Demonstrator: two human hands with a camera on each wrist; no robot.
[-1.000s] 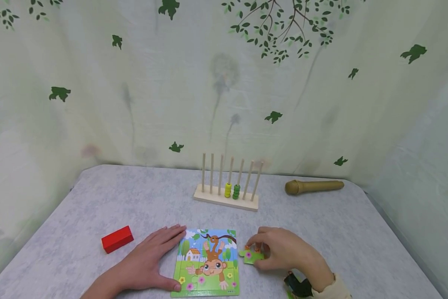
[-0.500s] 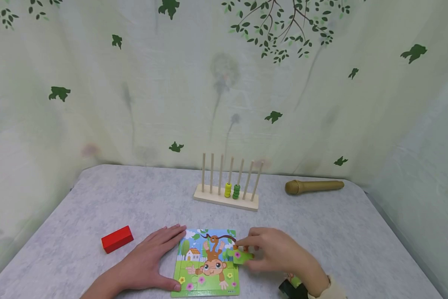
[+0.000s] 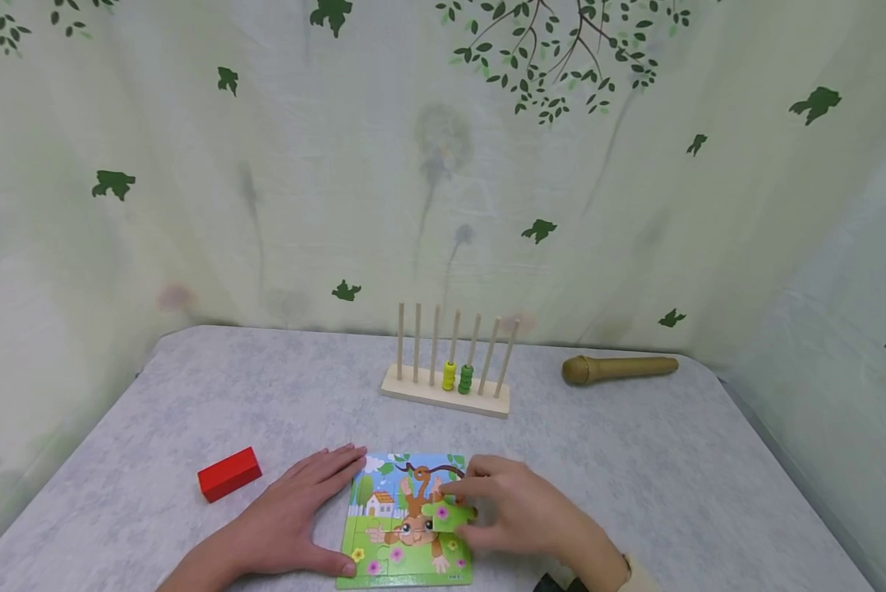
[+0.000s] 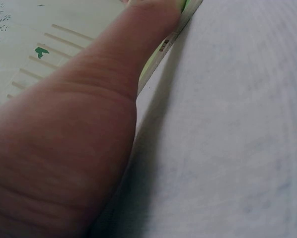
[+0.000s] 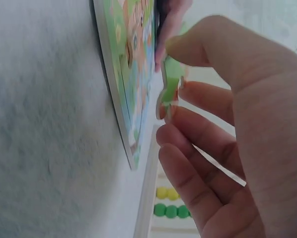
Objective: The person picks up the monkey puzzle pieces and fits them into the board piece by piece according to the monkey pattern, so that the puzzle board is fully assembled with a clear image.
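A square jigsaw puzzle board (image 3: 396, 567) with a monkey picture lies at the table's near middle. My left hand (image 3: 295, 511) rests spread along its left side, thumb on the lower left corner and fingertips by the upper left edge. Between thumb and fingers, my right hand (image 3: 520, 510) pinches a green puzzle piece (image 3: 450, 516) with a pink flower, over the board's right part. In the right wrist view the puzzle piece (image 5: 171, 89) is tilted and held apart from the board (image 5: 119, 94). The left wrist view shows mostly the base of my left hand (image 4: 89, 109).
A red block (image 3: 229, 474) lies left of my left hand. Farther back stands a wooden peg rack (image 3: 443, 395) with yellow and green beads. A brown toy microphone (image 3: 620, 369) lies at the back right. A patterned curtain hangs behind the table.
My right hand has carried the puzzle piece leftward from the table beside the board to above its right part. My left hand stays in place.
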